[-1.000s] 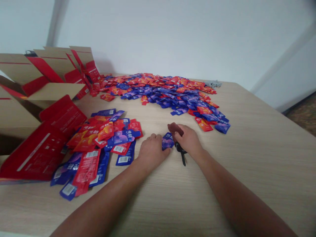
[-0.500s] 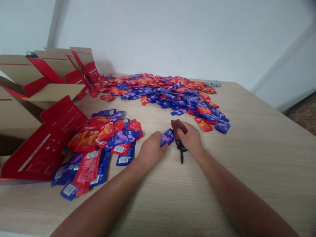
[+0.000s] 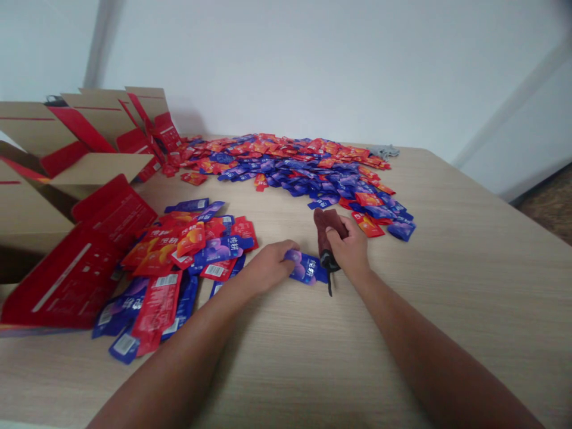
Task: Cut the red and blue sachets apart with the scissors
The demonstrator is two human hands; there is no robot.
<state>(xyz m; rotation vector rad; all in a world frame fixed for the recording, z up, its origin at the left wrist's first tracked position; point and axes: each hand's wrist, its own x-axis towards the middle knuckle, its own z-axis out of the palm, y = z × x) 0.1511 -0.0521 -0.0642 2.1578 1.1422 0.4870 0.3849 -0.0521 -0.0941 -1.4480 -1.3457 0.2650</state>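
My left hand (image 3: 273, 266) pinches the left end of a blue-purple sachet (image 3: 305, 267). White lettering and a picture of round purple fruit are on its face. My right hand (image 3: 351, 247) is closed around a dark brown cloth (image 3: 326, 229); a black piece (image 3: 328, 260) at its lower end has a thin black strip hanging down. What exactly the black piece is, I cannot tell. The sachet's right end lies close beside it. Left of my left hand lies a loose pile of red and blue sachets (image 3: 192, 238), some with white barcode labels up.
Open red cardboard boxes (image 3: 100, 256) with tan insides stand along the left side. Across the back of the wooden table (image 3: 447, 262) stretches a long heap of red and blue sachets (image 3: 290, 167). Grey cloth (image 3: 388, 152) lies at its far right end, near the wall.
The sachet in my left hand has swung lower and turned, its right end now pointing toward the black piece. My right hand has tilted the brown cloth more upright and shifted slightly right.
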